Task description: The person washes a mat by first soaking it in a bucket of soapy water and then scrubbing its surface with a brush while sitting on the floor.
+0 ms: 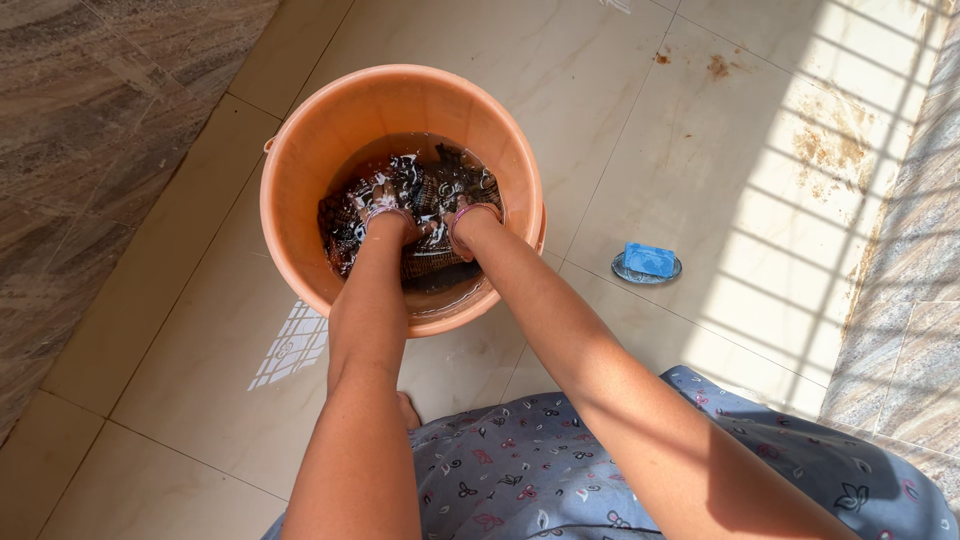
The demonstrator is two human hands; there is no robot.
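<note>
Orange plastic bucket (300, 200), standing on the cream tiled floor (620, 100) near its left edge where darker stone paving begins, holding murky water and a dark patterned cloth (425, 190) bunched at the bottom. Left hand (392, 225) and right hand (462, 228), each with a thin band at the wrist, both plunged into the bucket side by side and clenched on the wet cloth, fingers partly hidden in its folds. Blue soap bar (650, 259) on a small round dish (630, 275), on the floor just right of the bucket, toward the sunlit right edge.
</note>
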